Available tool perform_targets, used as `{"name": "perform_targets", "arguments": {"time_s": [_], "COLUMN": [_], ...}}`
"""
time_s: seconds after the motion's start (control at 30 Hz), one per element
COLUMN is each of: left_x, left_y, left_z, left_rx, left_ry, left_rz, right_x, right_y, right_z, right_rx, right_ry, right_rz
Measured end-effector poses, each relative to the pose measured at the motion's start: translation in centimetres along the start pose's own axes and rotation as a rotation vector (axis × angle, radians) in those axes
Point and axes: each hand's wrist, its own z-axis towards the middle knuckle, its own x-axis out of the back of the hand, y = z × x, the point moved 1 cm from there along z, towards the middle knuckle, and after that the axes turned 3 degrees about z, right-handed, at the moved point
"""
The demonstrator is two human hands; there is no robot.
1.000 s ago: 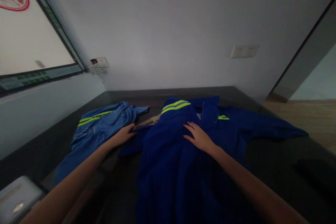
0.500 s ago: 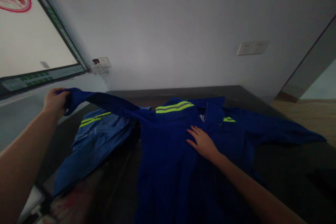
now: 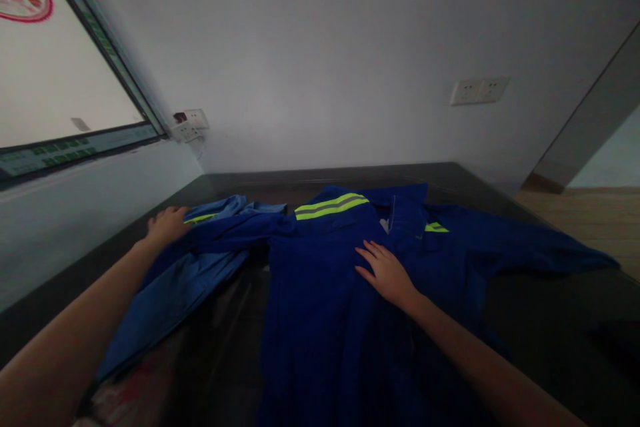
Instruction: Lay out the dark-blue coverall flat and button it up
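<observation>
dark blue work jacket (image 3: 320, 293) lies spread front-up on the dark table (image 3: 540, 307), sleeves out to both sides. right hand (image 3: 387, 273) rests flat and open on its chest, fingers spread, gripping nothing. left hand (image 3: 167, 223) sits at the end of the jacket's left-side sleeve, on top of a lighter blue garment (image 3: 165, 280); cannot tell if it grips the cuff. wall sockets (image 3: 477, 90) behind.

The dark blue coverall (image 3: 320, 293) is matt woven cloth with shinier yellow-green reflective tape; the lighter blue garment (image 3: 165, 280) looks alike. The black table (image 3: 540, 307) seems smooth and glossy (dim light).
</observation>
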Motion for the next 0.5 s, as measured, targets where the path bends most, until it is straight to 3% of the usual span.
{"name": "perform_targets", "arguments": {"time_s": [0.17,0.27,0.37,0.5], "left_x": [-5.5,-8.5,-9.7,-8.6], "left_y": [10.1,14.2,15.3,13.9], "left_z": [2.9,2.8,2.9,4.8], "left_rx": [-0.399,-0.499,-0.504,-0.399], "left_ry": [-0.097,-0.179,-0.199,-0.099], "left_rz": [-0.115,-0.175,-0.21,-0.218], "right_x": [0.4,0.8,1.3,2.1], "right_y": [-0.1,-0.4,-0.7,-1.2], "right_z": [0.0,0.0,0.2,0.4], "right_rx": [-0.001,-0.016,-0.047,-0.056], "right_ry": [-0.014,-0.03,-0.029,-0.035], "right_rz": [0.004,-0.012,-0.034,-0.117]}}
